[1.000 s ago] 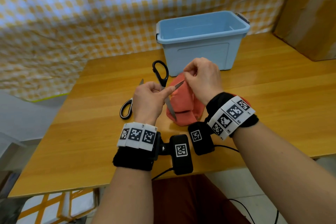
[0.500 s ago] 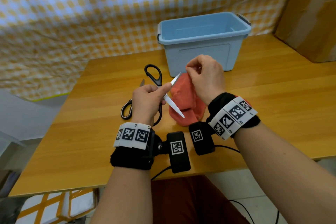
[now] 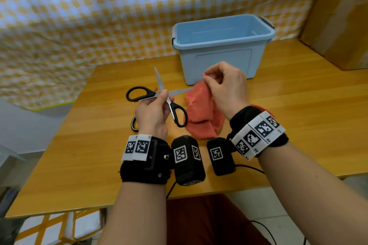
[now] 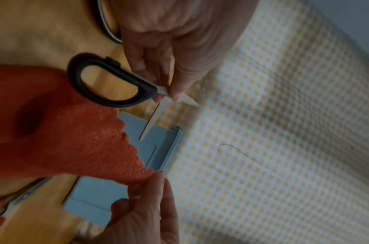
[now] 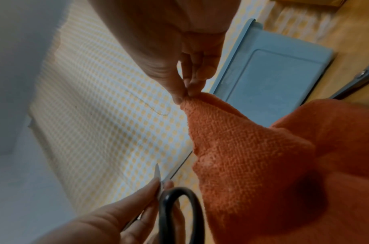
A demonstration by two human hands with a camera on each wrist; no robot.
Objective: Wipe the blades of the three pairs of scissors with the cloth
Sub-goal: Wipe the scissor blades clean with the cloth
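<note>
- Head view: left hand (image 3: pixel 152 114) fingers pinch black-handled scissors (image 3: pixel 159 95) at the pivot, blades spread wide, above the table (image 3: pixel 79 165).
- Right hand (image 3: pixel 227 89) fingers pinch orange cloth (image 3: pixel 199 113) corner; cloth hangs, clear of the blades.

Bare forearms, black wrist rigs, tag-marked bands.

Left hand (image 3: pixel 153 113) and right hand (image 3: pixel 227 87) bare, no sleeves over the forearms. Wide black fabric left wristband (image 3: pixel 145 162) with frayed edge, two small silver screws on its side, white strip of square black-and-white coded tags (image 3: pixel 137 146) across the top. Similar black fabric right wristband (image 3: pixel 245 115) wrapped by a longer white strip of four such tags (image 3: pixel 256 135). Rounded black box-shaped left wrist camera (image 3: pixel 188 160) with coded tags on two faces; smaller black right wrist camera (image 3: pixel 220 156) with one tag. Thin black cables (image 3: pixel 249 167) trailing off both. Dark reddish-brown trousers (image 3: pixel 209 223) below.
</note>
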